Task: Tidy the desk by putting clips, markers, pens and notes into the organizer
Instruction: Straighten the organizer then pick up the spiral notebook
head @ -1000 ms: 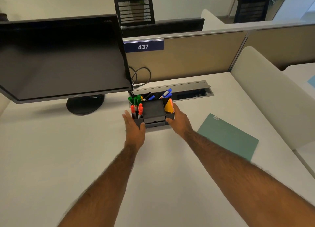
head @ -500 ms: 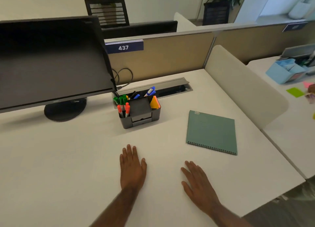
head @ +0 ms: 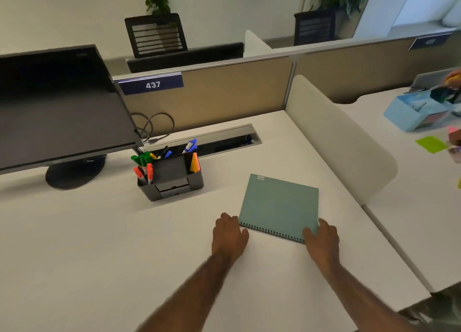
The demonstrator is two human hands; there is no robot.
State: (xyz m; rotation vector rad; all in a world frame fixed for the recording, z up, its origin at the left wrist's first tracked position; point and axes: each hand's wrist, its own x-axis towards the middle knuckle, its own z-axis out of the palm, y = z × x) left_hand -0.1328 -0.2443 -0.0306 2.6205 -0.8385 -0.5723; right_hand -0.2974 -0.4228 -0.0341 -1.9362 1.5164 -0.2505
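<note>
Organizer [head: 195, 185], a black desk caddy, stands on the white desk [head: 99, 244] just right of the round monitor base [head: 74, 172], below the lower right corner of the dark monitor [head: 57, 112]. Its left compartments hold green markers [head: 142, 158] at the back and red markers [head: 149, 171] in front, caps up. Blue markers [head: 190, 144] lean out of the rear section, and orange and yellow notes [head: 194, 162] stand on edge in the right-hand pocket. Behind it a cable [head: 159, 124] loops up beside a grey cable slot [head: 224, 142] sunk in the desk, under a blue plate [head: 152, 85] reading 437 on the tan partition [head: 224, 97].

Nearer the camera and to the right, well apart from the caddy, the left hand [head: 229, 234] rests at the near left corner of a green spiral notebook [head: 279, 204]. Its fingers are bent against that corner, but whether they actually grip it cannot be told. The notebook lies flat with its wire binding toward the person. The right hand [head: 323, 239] holds the near right corner, thumb on the cover and fingers curled round the side edge.

Farther right a white curved divider [head: 336, 137] separates this desk from a neighbouring desk [head: 411, 194], where a light blue box [head: 409, 114] and a lime green note [head: 431, 144] lie — both blurred.
</note>
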